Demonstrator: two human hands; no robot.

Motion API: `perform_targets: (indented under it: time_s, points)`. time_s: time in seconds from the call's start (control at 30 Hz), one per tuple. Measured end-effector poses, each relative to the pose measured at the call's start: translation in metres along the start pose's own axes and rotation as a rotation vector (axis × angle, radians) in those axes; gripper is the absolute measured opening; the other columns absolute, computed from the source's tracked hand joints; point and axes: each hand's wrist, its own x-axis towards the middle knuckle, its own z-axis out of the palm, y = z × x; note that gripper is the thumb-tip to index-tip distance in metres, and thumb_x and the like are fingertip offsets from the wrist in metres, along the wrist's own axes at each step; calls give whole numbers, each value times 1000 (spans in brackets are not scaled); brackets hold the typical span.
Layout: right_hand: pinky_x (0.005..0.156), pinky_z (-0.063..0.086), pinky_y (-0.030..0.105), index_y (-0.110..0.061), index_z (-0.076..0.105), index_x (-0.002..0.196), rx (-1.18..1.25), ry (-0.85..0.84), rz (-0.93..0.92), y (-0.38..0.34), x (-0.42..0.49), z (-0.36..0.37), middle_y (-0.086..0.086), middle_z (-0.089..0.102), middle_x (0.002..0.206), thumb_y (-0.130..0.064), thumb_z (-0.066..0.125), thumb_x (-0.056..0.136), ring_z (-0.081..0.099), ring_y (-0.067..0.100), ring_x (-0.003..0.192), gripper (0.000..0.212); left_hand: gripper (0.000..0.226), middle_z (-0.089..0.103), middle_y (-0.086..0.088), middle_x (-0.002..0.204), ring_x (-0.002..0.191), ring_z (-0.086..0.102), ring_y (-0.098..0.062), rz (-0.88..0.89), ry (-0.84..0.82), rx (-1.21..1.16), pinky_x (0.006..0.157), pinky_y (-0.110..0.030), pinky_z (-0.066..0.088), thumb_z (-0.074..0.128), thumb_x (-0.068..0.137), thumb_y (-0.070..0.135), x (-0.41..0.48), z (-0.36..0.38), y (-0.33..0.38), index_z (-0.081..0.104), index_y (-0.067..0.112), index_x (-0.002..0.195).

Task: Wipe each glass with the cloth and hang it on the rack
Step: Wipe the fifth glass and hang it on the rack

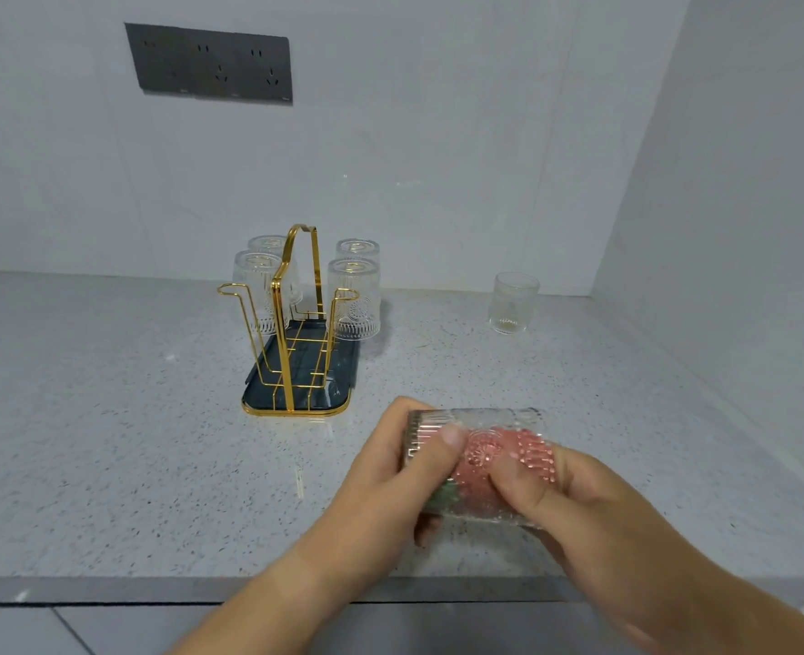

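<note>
1. Rack [296, 323]: gold wire on a dark tray [341, 371], lying away from the hands and to their left. Four hung glasses [355, 300] sit mouth-down on the rear pegs. The near-left peg [232, 291] is bare; the near-right one looks bare too.
2. Left hand [386, 479]: curled round the ribbed base end of the held glass [485, 418], thumb on top.
3. The held glass lies on its side just above the counter's near edge, long axis left to right, base left, mouth right. The pink cloth [485, 453] shows through the wall, stuffed inside.
4. Right hand [579, 508]: at the mouth end, gripping the cloth, thumb outside on the wall. Its fingers are hidden and seem to be inside.
5. Judgement: the wipe is under way. Hanging needs the glass turned mouth-down and carried forward-left to a free peg. The left hand is nearer the rack and already has the base.
6. Standing glass [513, 302]: upright, well apart at the right rear near the wall, and not hung yet.
7. Surface: speckled grey countertop [107, 442]. Room: socket panel [208, 63] on the pale back wall upper left, and a side wall closing the corner at right.
</note>
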Motion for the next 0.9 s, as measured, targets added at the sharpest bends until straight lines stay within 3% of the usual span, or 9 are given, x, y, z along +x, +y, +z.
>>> perform_targets:
  time_s: [0.07,0.17,0.27,0.33,0.4,0.5,0.6,0.7,0.9]
  points:
    - [101,49,60,-28,71,119,-217,-38,-104,3,-2,1,13,74,112,-47,62,94,69,36,108,33,47,58,-3,63,47,50,-17,-122,33,-88,42,-24,39,67,80,63,2,2,6,61,17,80]
    - [121,29,33,-35,69,126,-853,-31,-414,7,-3,-1,-19,70,125,-47,57,100,58,1,125,31,55,46,0,45,34,39,-12,-414,-59,-256,36,-16,25,58,86,65,4,1,12,61,19,57]
    - [117,34,35,-31,70,124,-1118,-28,-533,11,-2,-10,-15,70,119,-48,50,104,60,5,121,33,56,51,-1,48,33,42,-13,-477,-138,-263,36,-14,24,52,83,71,3,-2,11,62,20,62]
    - [109,41,34,-35,70,123,-1042,-22,-477,6,-3,-11,-21,69,121,-50,51,103,60,2,121,31,66,60,-4,55,38,51,-15,-473,-211,-255,38,-18,32,44,89,75,4,-4,11,73,19,71]
    - [100,48,22,-42,71,119,-727,-18,-312,-4,-7,-8,-23,71,120,-48,59,99,63,0,117,25,69,68,-7,68,50,60,-18,-421,-269,-252,45,-23,45,44,94,77,5,-5,9,81,19,92]
    - [86,53,14,-39,76,106,-338,-36,-150,-15,-6,-8,-13,79,105,-25,67,93,73,3,101,21,74,69,-10,84,59,62,-20,-289,-218,-224,49,-29,52,70,78,72,6,-7,1,67,8,115]
    - [77,53,14,-34,78,99,-294,28,-81,-15,-2,-4,-9,80,93,-13,68,93,74,3,88,24,62,67,-7,80,54,57,-21,-209,-115,-147,46,-28,47,81,68,64,3,-3,-6,60,15,100]
    - [82,57,21,-28,79,97,-189,65,-7,-17,-1,-4,-1,81,97,-13,73,89,77,13,94,18,71,63,-12,74,47,53,-20,-216,-26,-180,41,-25,41,77,71,60,1,-1,-8,56,1,104]
    - [88,55,34,-30,77,94,-115,348,-69,-19,-2,-8,3,79,91,-46,77,64,75,20,88,34,61,59,-5,57,42,51,-17,-198,55,-193,41,-26,40,64,81,55,5,-9,-4,55,3,110]
